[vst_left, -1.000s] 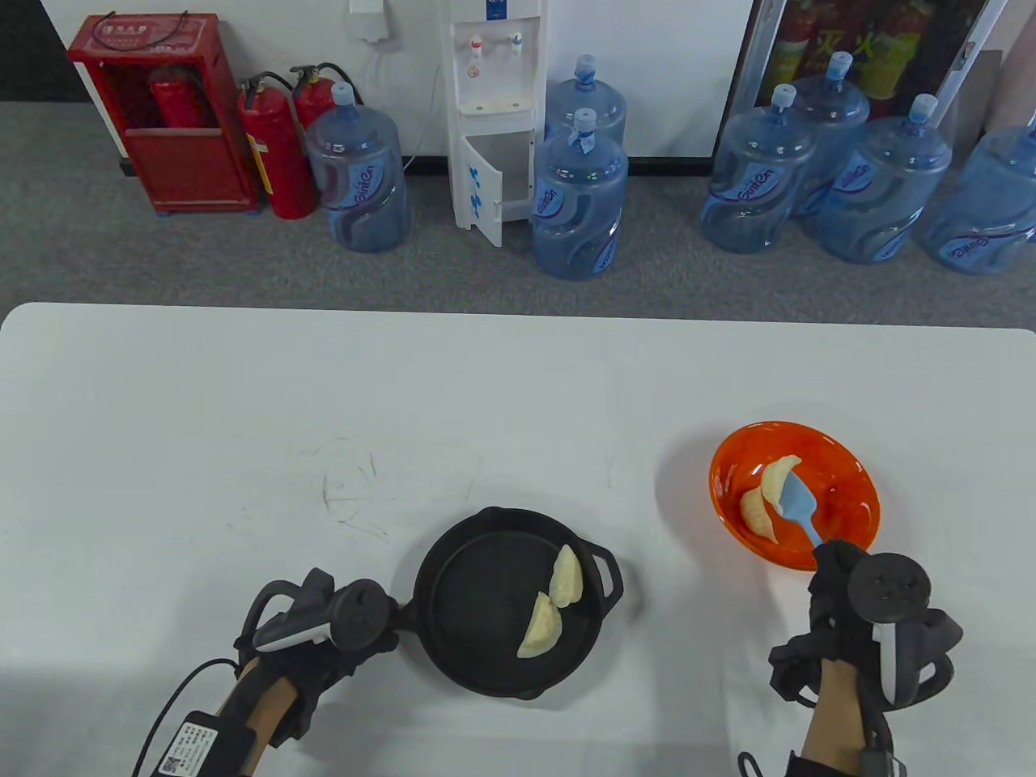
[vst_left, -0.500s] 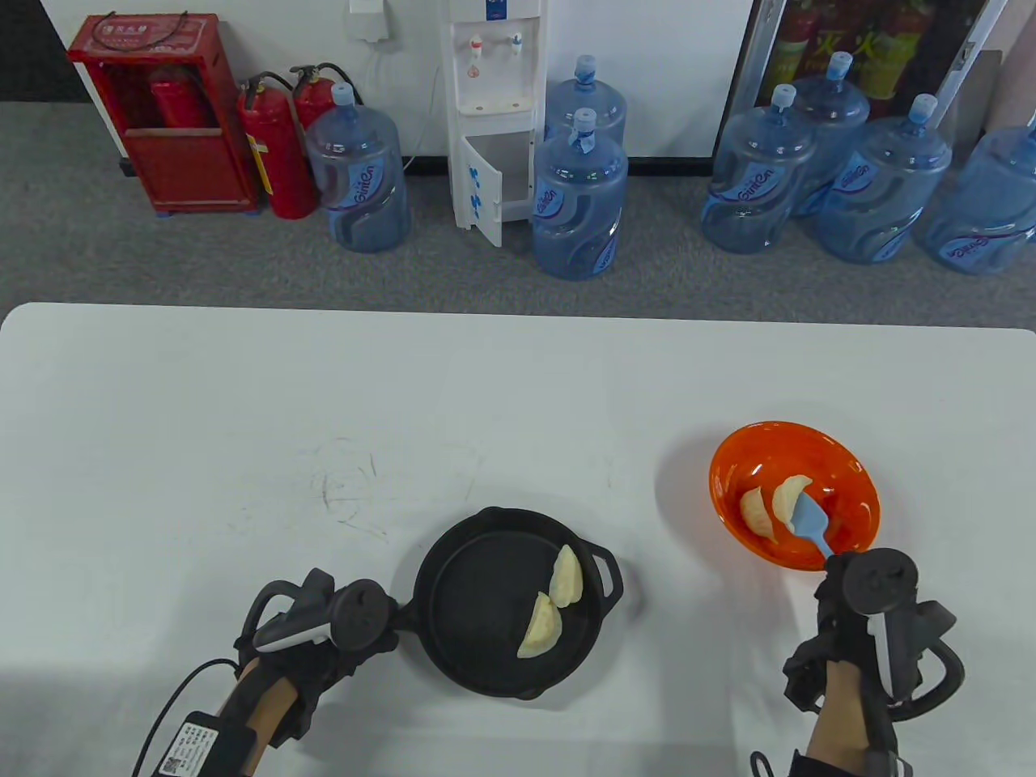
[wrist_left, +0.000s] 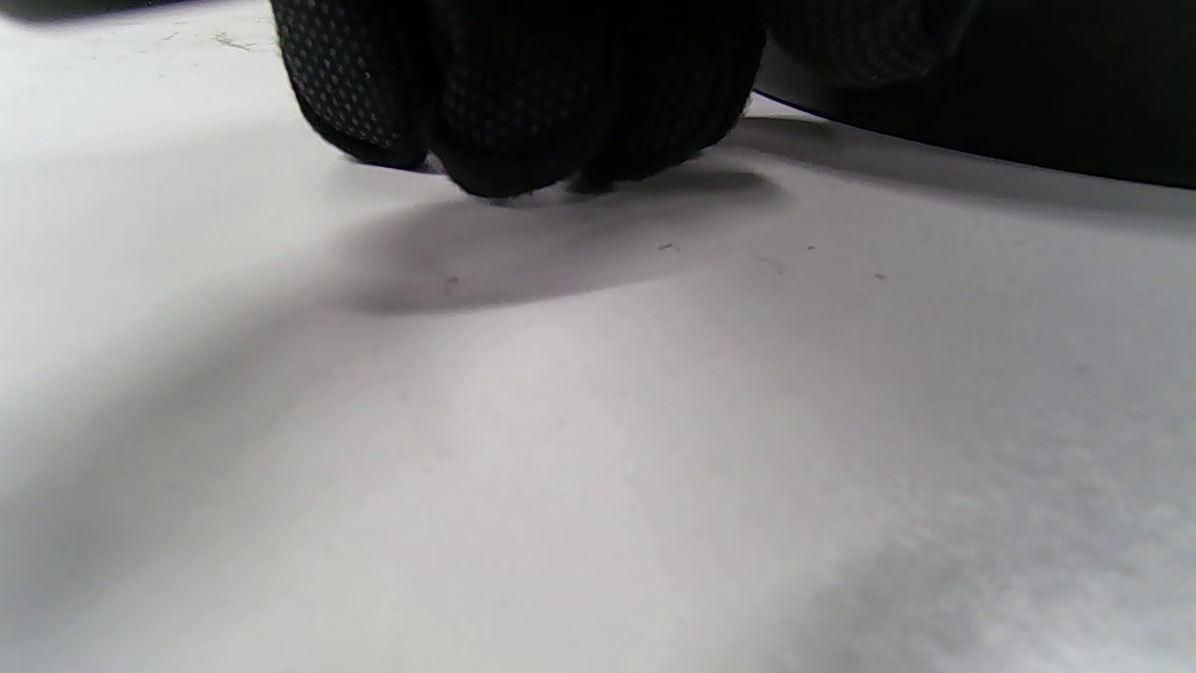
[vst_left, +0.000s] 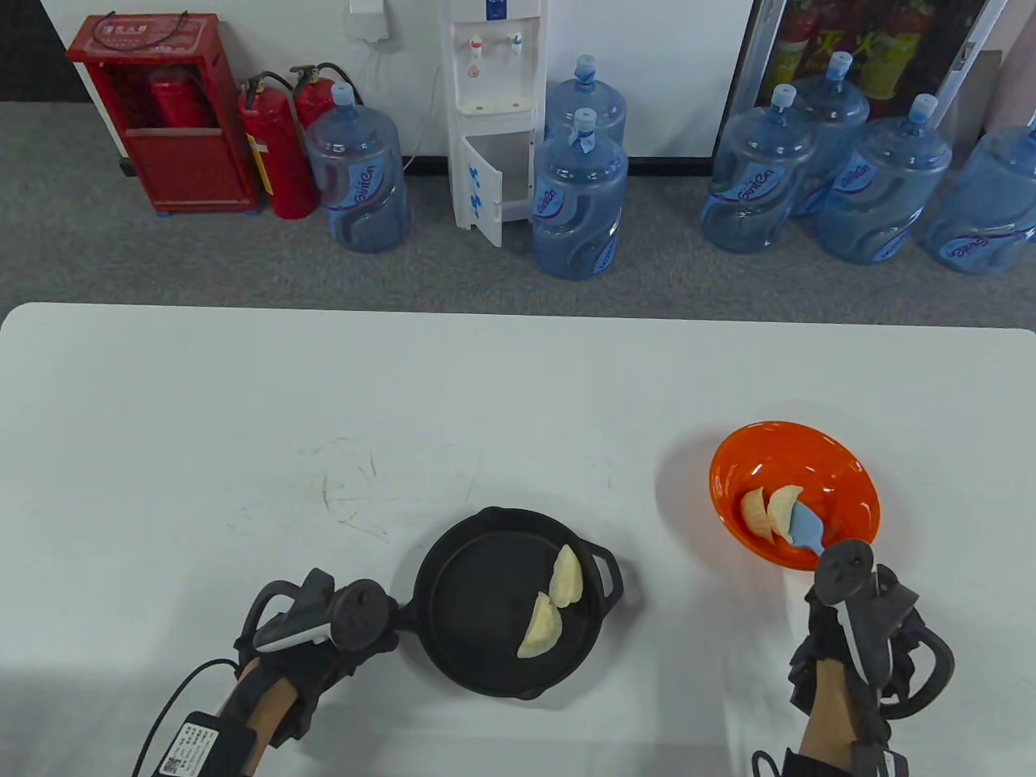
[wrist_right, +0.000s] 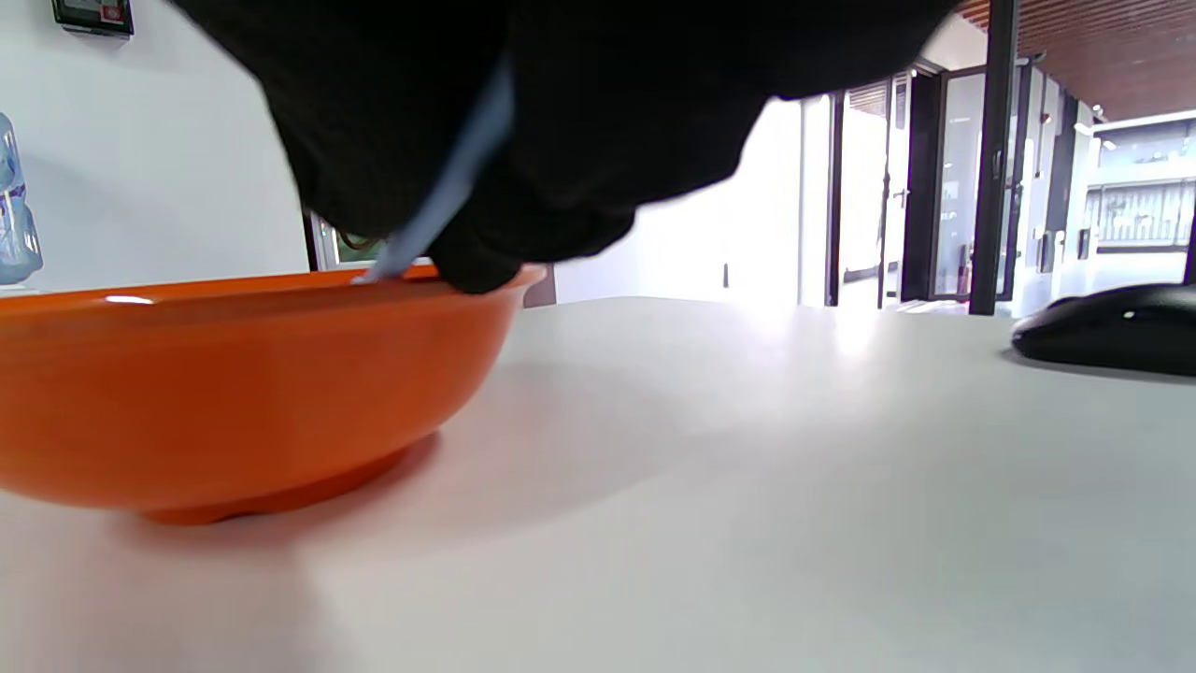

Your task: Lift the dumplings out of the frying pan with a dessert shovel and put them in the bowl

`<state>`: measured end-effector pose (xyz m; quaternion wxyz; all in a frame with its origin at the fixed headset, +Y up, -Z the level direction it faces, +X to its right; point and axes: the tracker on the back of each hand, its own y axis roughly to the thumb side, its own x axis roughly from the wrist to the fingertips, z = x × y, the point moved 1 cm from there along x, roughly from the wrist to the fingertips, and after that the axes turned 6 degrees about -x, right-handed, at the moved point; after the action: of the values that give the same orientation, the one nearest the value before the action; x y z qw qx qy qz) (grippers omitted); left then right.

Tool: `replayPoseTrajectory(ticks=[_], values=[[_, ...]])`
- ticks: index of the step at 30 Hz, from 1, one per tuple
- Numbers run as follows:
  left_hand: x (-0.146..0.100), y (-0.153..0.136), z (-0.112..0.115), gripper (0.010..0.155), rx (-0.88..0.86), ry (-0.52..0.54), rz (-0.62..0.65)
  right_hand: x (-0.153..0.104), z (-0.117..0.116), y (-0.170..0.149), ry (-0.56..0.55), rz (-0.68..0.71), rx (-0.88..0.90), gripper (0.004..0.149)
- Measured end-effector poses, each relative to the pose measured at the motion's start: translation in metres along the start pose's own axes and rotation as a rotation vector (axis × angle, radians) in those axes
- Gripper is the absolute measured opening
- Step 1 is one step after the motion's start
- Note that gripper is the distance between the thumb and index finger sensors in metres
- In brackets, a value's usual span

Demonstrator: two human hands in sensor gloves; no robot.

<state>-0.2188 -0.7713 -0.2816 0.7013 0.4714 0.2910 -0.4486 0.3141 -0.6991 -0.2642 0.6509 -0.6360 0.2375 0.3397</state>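
White table [vst_left: 243, 405] is filling the near scene, with grey carpet and a wall behind it.

Nearest, the left hand [vst_left: 312, 627] is sitting at the pan's handle side. In the left wrist view its gloved fingers [wrist_left: 523, 103] are curled into a bunch, knuckles down on the table; whether they are actually wrapping the handle I cannot tell, it looks like bracing. This hand is showing no change over the last second.

The right hand [vst_left: 850, 623] is pinching the handle of the blue dessert shovel [vst_left: 804, 528]; in the right wrist view the fingers [wrist_right: 561, 140] are closing round the blue stem right at the bowl rim. Over the last second the hand has been pulling back toward the person and rolling, and the blade has been sliding toward the near rim of the orange bowl [vst_left: 842, 461].

The second dumpling [vst_left: 782, 510], riding on the blade a second ago, is now lying in the bowl touching the first dumpling [vst_left: 757, 514], with the blade tip at its edge or just beside it. Judgement: drop-off is done or nearly done, shovel is clearing out.

The black frying pan [vst_left: 477, 599] is holding two remaining dumplings, one [vst_left: 568, 576] toward the far right wall, the other [vst_left: 541, 627] just nearer, touching it. So roughly half done; next is likely carrying the shovel back to the pan.

Farther off, water bottles [vst_left: 579, 198], a dispenser [vst_left: 494, 113] and red fire extinguishers [vst_left: 271, 154] are lining the wall.
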Motion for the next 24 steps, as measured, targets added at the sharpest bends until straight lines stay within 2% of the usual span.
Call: replayPoseTrajectory(ticks=[13,24], values=[[0.0,0.0,0.0,0.054,0.001,0.0,0.001,-0.006,0.008,0.008,-0.106,-0.013,-0.097,0.038],[0.0,0.0,0.0,0.054,0.003,-0.001,0.0,-0.003,0.007,-0.004,-0.079,-0.053,-0.039,0.039]])
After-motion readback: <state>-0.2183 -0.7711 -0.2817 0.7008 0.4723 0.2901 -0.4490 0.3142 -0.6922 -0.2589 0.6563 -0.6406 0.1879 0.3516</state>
